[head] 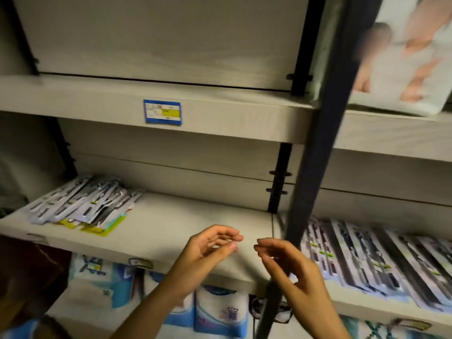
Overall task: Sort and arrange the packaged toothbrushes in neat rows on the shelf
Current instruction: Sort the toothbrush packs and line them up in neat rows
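- Shelving first: the middle shelf (176,223) is taking up most of the view, and its bare stretch is sitting right behind the hands.
- Next, the dark post (315,152) is cutting down the frame, splitting the shelf into a left and a right section.
- Past the post, the row of toothbrush packs (367,255) is lying flat, side by side and overlapping, with long sides running back-left to front-right. It's looking pretty tidy already.
- Far left end of the shelf, the pile of toothbrush packs (78,206) is sitting fanned out and stacked messily, long sides slanting front-left to back-right. It's too blurry to tell which way the brush heads are pointing.
- Both hands: left hand (208,250) and right hand (291,267) are hovering in front of the shelf edge, fingertips nearly meeting. Fingers are loosely curled and gripping nothing.
- Smallest bit, the price tag (162,112) is sticking to the lip of the shelf above.
- My guess is we're sitting between picks, with sorting partly done. The next move is probably calling for a reach left to the messy pile, then grabbing a few packs and laying them parallel on the bare stretch, all facing one way.
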{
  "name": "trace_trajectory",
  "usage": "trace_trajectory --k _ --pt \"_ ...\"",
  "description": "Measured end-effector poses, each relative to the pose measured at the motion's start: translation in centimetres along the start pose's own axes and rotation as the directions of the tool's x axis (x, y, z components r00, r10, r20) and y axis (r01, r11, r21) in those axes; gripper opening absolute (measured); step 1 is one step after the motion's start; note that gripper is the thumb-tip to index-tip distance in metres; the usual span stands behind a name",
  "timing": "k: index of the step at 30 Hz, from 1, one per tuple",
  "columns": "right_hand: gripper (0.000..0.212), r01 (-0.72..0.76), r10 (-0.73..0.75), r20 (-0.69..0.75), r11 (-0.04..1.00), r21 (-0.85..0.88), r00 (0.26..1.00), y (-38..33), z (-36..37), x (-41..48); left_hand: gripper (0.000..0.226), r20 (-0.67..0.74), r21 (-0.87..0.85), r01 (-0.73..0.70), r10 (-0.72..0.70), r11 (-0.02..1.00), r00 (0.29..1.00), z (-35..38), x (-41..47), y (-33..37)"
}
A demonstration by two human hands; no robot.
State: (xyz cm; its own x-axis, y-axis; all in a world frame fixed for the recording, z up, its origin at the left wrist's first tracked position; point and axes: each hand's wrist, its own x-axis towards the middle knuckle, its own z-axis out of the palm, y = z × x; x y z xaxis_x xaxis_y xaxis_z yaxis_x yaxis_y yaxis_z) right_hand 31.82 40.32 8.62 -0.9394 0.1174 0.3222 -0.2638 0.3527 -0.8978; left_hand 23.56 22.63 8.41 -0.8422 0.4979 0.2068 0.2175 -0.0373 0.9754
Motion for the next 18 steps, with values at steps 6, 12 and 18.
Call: trace_trajectory --k 6,12,18 --pt "0.026 -0.034 0.034 -0.151 0.999 0.002 0.988 -1.7 11.2 3.7 0.025 -0.008 0.048 0.001 -0.001 0.999 1.000 -12.3 0.1 -1.8" --pt "0.032 -0.077 0.063 -0.133 0.991 -0.106 0.989 -3.3 17.9 6.1 0.022 -0.017 0.072 0.027 -0.025 0.997 1.000 -19.9 -1.0 -3.3" --pt "0.028 -0.084 0.077 -0.047 0.982 -0.168 0.996 -3.8 23.9 9.1 0.015 -0.082 0.104 0.090 -0.081 0.990 0.993 -25.6 -2.8 -5.1"
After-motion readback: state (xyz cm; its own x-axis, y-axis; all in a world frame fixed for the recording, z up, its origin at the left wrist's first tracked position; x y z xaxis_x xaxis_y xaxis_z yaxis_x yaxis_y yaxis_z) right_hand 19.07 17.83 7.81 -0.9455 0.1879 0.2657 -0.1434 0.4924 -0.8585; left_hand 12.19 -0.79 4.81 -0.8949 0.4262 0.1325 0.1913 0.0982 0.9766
